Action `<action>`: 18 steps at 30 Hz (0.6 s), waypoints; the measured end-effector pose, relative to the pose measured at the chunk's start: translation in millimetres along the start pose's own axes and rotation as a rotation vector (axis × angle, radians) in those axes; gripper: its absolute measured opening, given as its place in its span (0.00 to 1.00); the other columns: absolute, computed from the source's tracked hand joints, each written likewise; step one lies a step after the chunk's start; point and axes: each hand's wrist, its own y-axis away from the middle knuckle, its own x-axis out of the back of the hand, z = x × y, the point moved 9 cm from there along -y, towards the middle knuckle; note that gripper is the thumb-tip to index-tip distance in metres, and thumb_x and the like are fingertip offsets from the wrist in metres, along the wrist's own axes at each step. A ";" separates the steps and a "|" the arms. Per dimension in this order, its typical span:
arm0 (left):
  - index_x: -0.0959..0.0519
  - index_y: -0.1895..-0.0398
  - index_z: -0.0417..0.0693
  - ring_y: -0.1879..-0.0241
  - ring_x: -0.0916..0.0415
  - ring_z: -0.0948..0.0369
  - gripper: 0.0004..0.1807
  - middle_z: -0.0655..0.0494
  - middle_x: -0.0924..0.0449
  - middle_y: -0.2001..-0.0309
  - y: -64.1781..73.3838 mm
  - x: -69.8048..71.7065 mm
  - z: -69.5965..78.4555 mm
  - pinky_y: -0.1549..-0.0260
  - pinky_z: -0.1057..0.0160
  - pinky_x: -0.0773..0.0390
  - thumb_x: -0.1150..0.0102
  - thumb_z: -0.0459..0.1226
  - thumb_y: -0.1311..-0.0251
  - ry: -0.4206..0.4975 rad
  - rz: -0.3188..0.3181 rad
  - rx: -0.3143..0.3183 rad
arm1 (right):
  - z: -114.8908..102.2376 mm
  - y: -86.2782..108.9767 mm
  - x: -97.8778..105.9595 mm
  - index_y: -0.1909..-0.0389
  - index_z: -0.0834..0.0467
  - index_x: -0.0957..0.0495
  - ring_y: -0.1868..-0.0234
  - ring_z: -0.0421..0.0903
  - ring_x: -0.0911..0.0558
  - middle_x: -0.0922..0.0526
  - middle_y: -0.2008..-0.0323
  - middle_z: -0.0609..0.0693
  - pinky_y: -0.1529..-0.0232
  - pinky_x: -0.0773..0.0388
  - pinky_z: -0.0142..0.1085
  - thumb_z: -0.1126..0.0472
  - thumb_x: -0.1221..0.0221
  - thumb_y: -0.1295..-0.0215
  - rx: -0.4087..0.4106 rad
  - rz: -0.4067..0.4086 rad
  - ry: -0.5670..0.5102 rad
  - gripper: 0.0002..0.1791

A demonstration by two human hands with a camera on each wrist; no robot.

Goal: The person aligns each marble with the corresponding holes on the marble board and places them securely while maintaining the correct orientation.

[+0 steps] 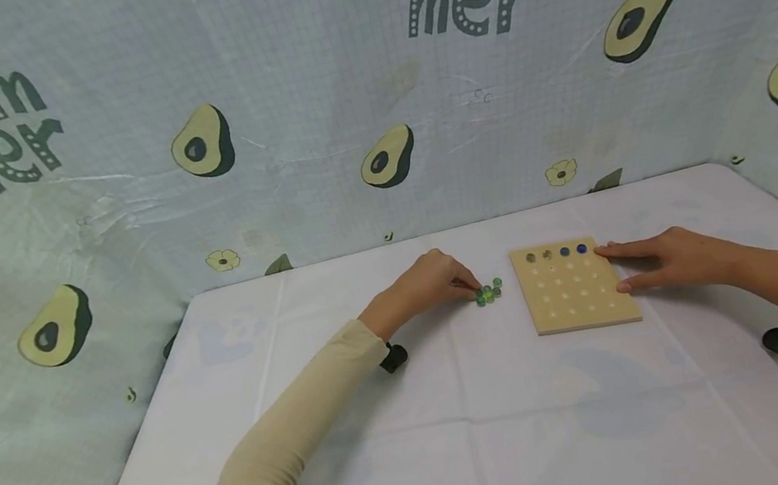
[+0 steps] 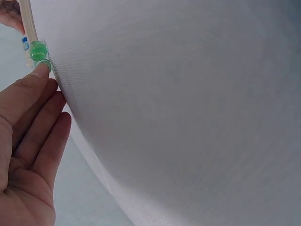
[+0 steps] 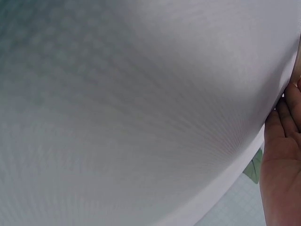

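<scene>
Several green glass marbles (image 1: 489, 294) lie in a small cluster on the white table. My left hand (image 1: 440, 278) is at the cluster's left side, and its thumb and forefinger pinch a green marble (image 2: 44, 63) seen at the thumb tip in the left wrist view. A square wooden board (image 1: 544, 311) with rows of small hollows lies to the right. Its far row carries two brownish marbles (image 1: 547, 255) and two blue marbles (image 1: 565, 251). My right hand (image 1: 678, 258) touches the board's right edge, with forefinger and thumb extended; the right wrist view shows only part of the palm and fingers.
A white cloth covers the table (image 1: 465, 449). Behind it and at the sides hangs a pale sheet (image 1: 293, 106) printed with avocados and lettering. Dark wrist-camera mounts (image 1: 394, 357) sit under both wrists, close to the table surface.
</scene>
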 end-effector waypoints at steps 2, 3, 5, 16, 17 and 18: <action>0.10 0.55 0.47 0.56 0.15 0.68 0.10 0.57 0.11 0.55 0.1 -0.1 -0.4 0.57 0.76 0.22 0.30 0.38 0.37 -0.002 0.001 0.005 | -0.2 0.1 0.2 0.26 0.52 0.31 0.37 0.70 0.26 0.30 0.30 0.63 0.45 0.25 0.61 0.34 0.35 0.38 0.005 0.003 0.000 0.44; 0.10 0.55 0.47 0.56 0.15 0.68 0.10 0.57 0.11 0.55 0.1 -0.3 -0.8 0.58 0.76 0.22 0.30 0.38 0.37 0.000 -0.001 0.009 | -0.2 0.3 0.3 0.26 0.52 0.31 0.37 0.70 0.26 0.30 0.30 0.64 0.46 0.25 0.61 0.34 0.35 0.38 0.006 0.003 0.002 0.44; 0.10 0.55 0.47 0.57 0.15 0.69 0.10 0.57 0.11 0.55 0.3 -0.4 -1.5 0.58 0.76 0.22 0.30 0.38 0.37 0.011 -0.004 0.019 | -0.1 0.6 0.7 0.26 0.51 0.31 0.37 0.71 0.26 0.30 0.30 0.64 0.46 0.25 0.61 0.33 0.35 0.38 0.007 0.002 -0.001 0.44; 0.10 0.55 0.47 0.58 0.15 0.70 0.10 0.56 0.11 0.56 -1.1 -0.4 -5.2 0.60 0.77 0.22 0.29 0.38 0.38 0.040 -0.010 0.037 | 1.1 -0.8 0.0 0.26 0.52 0.31 0.36 0.71 0.27 0.31 0.30 0.64 0.45 0.26 0.62 0.33 0.35 0.39 -0.010 -0.007 0.004 0.44; 0.10 0.55 0.47 0.58 0.15 0.70 0.10 0.56 0.11 0.56 -0.9 -0.4 -5.4 0.60 0.77 0.22 0.29 0.38 0.38 0.044 -0.009 0.037 | 0.9 -0.8 -0.1 0.26 0.52 0.31 0.36 0.71 0.27 0.31 0.30 0.64 0.45 0.26 0.62 0.33 0.35 0.39 -0.011 -0.009 0.006 0.44; 0.10 0.55 0.47 0.58 0.15 0.70 0.10 0.56 0.11 0.56 -0.8 -0.5 -5.5 0.60 0.77 0.22 0.29 0.38 0.38 0.050 -0.008 0.037 | 0.8 -0.9 -0.2 0.26 0.52 0.31 0.36 0.71 0.27 0.31 0.30 0.65 0.46 0.26 0.62 0.34 0.35 0.38 -0.008 -0.011 0.010 0.44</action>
